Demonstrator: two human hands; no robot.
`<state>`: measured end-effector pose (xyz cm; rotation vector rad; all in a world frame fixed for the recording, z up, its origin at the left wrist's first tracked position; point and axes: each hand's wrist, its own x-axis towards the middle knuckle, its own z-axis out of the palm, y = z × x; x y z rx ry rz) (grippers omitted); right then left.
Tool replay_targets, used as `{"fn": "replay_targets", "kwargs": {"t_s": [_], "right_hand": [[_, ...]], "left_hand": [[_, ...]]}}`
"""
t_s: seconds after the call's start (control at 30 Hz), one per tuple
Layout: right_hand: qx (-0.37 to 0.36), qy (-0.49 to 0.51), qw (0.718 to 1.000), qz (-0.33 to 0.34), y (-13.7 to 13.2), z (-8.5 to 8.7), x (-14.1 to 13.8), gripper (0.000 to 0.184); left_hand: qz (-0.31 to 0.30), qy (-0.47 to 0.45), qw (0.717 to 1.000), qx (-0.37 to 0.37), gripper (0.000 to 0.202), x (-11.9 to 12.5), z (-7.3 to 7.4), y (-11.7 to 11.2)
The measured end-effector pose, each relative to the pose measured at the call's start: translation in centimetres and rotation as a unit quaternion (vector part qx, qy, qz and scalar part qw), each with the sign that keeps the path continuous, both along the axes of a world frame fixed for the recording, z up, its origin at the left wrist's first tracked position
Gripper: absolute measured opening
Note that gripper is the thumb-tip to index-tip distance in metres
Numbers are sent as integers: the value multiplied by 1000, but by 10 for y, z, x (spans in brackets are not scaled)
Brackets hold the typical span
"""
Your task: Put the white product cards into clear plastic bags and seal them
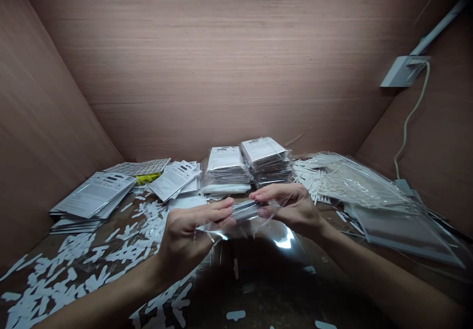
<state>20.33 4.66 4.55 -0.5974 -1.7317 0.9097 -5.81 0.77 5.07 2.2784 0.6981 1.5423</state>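
Note:
My left hand [192,233] and my right hand [291,208] meet over the middle of the table, both closed on a thin clear plastic sleeve [246,215] with a flat card-like insert in it. The left fingers pinch its left end, the right fingers pinch its right end. The sleeve's loose film [281,235] hangs below and catches the light. Just behind my hands stand two stacks of bagged printed cards [247,164].
Piles of grey-white printed cards [94,196] lie at the left, with a yellow item [148,178] behind them. White paper scraps [92,257] litter the left front. Clear bags of white sticks [351,181] and flat sleeves [402,230] fill the right. Brown walls enclose the table; a cable [408,117] hangs at right.

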Motion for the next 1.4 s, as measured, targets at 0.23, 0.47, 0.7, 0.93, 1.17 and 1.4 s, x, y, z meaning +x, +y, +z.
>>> {"fn": "replay_targets", "kwargs": {"t_s": [0.23,0.47,0.7,0.93,1.17,1.4], "right_hand": [[-5,22,999,-30,-7,-2,-5,6],[-30,1,999,-41,-13,2,-2,11],[-120,22,988,-91,-37,10,-5,23],[-159,-45,974,-158,-72,12,4,17],[-237,-54,948,-207,-98,-15,10,14],[-255,-104,936,-220,-107,-43,17,22]], "left_hand": [[-21,-8,999,-23,21,-1,1,1],[-28,-104,978,-180,20,3,-2,-11],[-12,-210,903,-375,23,10,-10,-30],[35,-157,881,-446,34,16,-11,-55],[84,-38,893,-441,38,11,-25,-77],[86,-51,842,-531,33,8,-53,-78]]}}
